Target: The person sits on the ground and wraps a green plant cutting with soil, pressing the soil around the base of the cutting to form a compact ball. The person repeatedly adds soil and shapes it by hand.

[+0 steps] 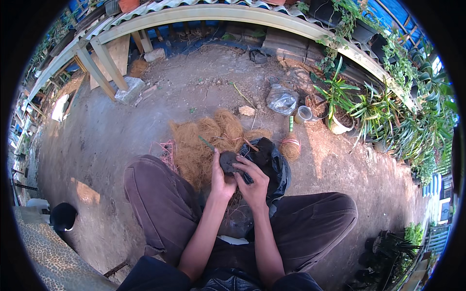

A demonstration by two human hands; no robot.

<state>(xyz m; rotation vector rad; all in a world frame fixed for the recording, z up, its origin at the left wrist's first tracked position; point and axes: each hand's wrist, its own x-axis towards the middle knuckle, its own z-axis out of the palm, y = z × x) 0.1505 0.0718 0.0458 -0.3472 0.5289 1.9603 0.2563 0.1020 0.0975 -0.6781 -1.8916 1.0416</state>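
Observation:
Between my two hands is a rounded ball of dark soil (pixel 228 162) with a green stem (pixel 206 143) sticking out at its upper left. My left hand (pixel 221 182) cups the ball from the left and below. The fingers of my right hand (pixel 255 178) press on its right side. Beyond my hands lies a heap of brown coconut fibre (pixel 196 145). Just right of the ball, a black plastic bag (pixel 284 174) stands open with dark soil (pixel 263 151) in it. Farther right lies a fibre-wrapped ball (pixel 290 148) bound with pink string, a green stem rising from it.
Pink plastic string (pixel 168 152) lies left of the fibre. Ahead right are a clear plastic bag (pixel 282 99), a plastic cup (pixel 303 114) and potted plants (pixel 340 122). A stone (pixel 247 110) lies beyond the heap. A bench leg stands on a concrete block (pixel 130 90) at far left.

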